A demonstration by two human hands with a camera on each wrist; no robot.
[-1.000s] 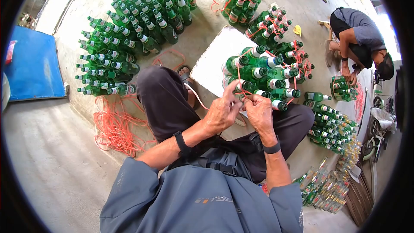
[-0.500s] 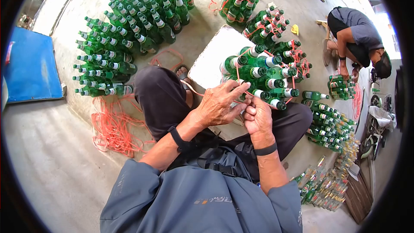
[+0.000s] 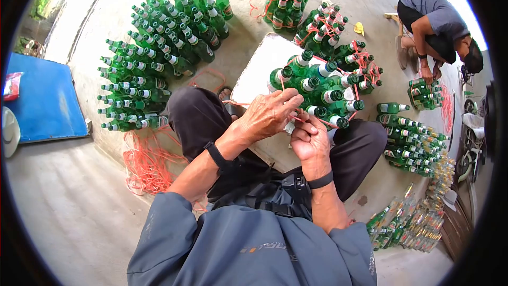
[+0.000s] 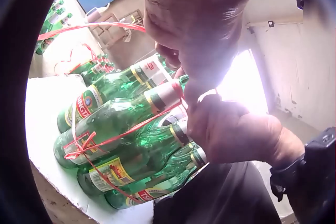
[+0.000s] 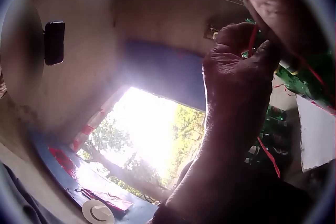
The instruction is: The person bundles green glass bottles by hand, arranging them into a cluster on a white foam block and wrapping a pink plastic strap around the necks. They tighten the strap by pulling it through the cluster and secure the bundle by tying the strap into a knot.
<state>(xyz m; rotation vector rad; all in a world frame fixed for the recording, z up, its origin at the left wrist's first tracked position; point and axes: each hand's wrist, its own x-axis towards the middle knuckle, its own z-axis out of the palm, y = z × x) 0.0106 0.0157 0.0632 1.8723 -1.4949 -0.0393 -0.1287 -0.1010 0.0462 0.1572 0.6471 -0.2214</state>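
A bundle of green glass beer bottles (image 3: pixel 317 82) leans on a white block (image 3: pixel 259 69) between the person's knees. Pinkish-red plastic string (image 4: pixel 131 129) runs round the bottles, with a small knot on one label. At the near side of the bundle, the left hand (image 3: pixel 272 112) pinches the string between thumb and fingers, its back upward. Close beside it, the right hand (image 3: pixel 310 140) grips the string with curled fingers near the bottle necks. In the left wrist view the fingertips of both hands meet and partly hide each other.
Loose green bottles (image 3: pixel 174 37) stand in a large group at the left, near a heap of red string (image 3: pixel 148 164). Tied bundles (image 3: pixel 288 2) stand beyond the block. More bottles (image 3: pixel 407 143) fill the right side, where another person (image 3: pixel 436 26) bends over bottles.
The left hand's raised fingers have come down and curled over the string, close to the bottle necks. The right hand stays beside it, still gripping. The head view has shifted slightly.
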